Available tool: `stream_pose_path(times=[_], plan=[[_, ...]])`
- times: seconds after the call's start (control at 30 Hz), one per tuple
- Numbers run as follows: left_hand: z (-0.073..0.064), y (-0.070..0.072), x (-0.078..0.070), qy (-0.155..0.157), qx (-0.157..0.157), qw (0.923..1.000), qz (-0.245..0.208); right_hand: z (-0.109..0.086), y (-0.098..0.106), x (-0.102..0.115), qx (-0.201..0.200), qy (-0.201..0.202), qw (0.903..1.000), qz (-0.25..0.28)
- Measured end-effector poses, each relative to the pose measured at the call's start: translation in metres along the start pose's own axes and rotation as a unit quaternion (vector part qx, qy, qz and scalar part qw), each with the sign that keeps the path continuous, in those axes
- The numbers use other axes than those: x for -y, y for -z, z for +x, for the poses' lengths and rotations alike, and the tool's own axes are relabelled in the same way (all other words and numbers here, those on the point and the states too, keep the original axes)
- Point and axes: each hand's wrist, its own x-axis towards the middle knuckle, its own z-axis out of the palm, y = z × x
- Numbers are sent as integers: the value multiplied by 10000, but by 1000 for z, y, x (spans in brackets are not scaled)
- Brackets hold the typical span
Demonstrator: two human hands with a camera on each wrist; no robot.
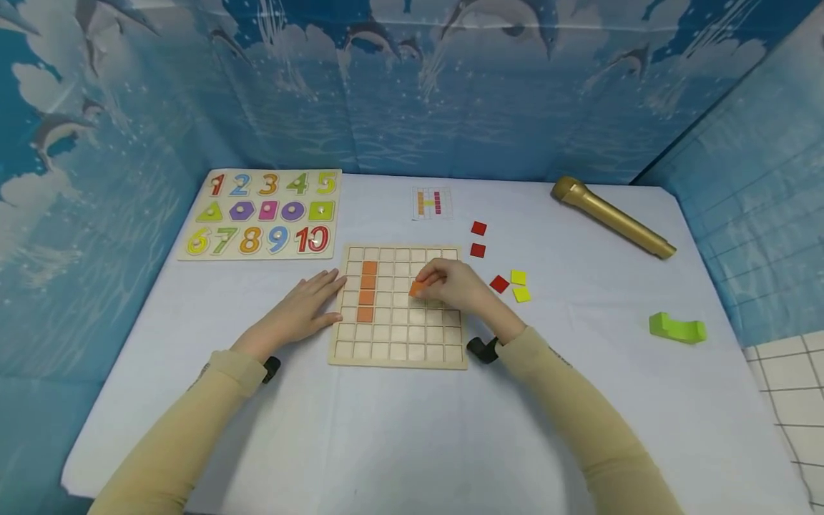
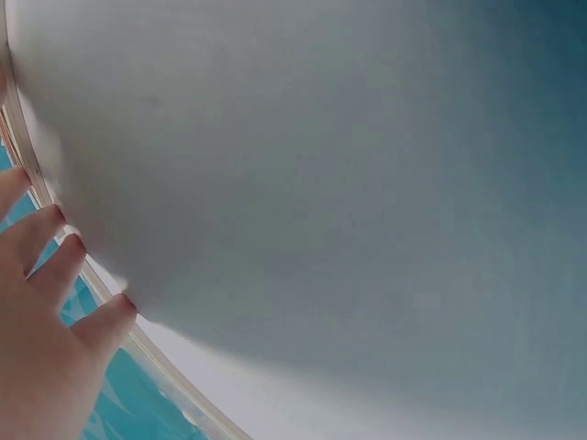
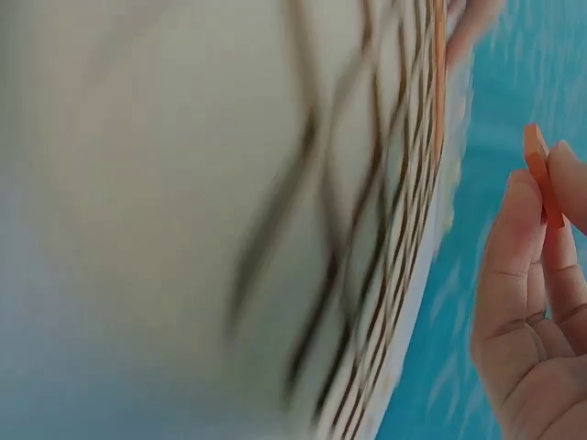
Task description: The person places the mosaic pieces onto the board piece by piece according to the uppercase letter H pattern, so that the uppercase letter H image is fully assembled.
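A wooden grid board (image 1: 381, 350) lies mid-table, with several orange square tiles (image 1: 367, 297) set in one column on its left side. Above the board's right half, my right hand (image 1: 453, 286) pinches another orange tile (image 1: 415, 289) between thumb and fingers; the right wrist view shows this tile (image 3: 541, 174) edge-on. My left hand (image 1: 299, 311) rests with its fingers spread, fingertips at the board's left edge. In the left wrist view the left hand (image 2: 50, 321) shows straight fingers. Right of the board lie red tiles (image 1: 498, 284) and yellow tiles (image 1: 521, 294).
A small pattern card (image 1: 431, 203) lies behind the board. The number and shape puzzle (image 1: 257, 214) sits at the back left. A gold microphone-shaped object (image 1: 614, 218) lies at the back right, and a green curved block (image 1: 677, 328) at the right. Patterned blue curtains (image 1: 412, 121) border the table.
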Motion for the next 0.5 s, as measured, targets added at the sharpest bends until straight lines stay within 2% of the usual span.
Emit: stream_pose_path(times=[0.23,0.5], plan=[[1,0,1,-58,-3,10000,23,-2,-51,25,487,500,9976,-3],[0,0,3,-46,-30,10000,-49,4,-79,38,706,365,9957,-475]])
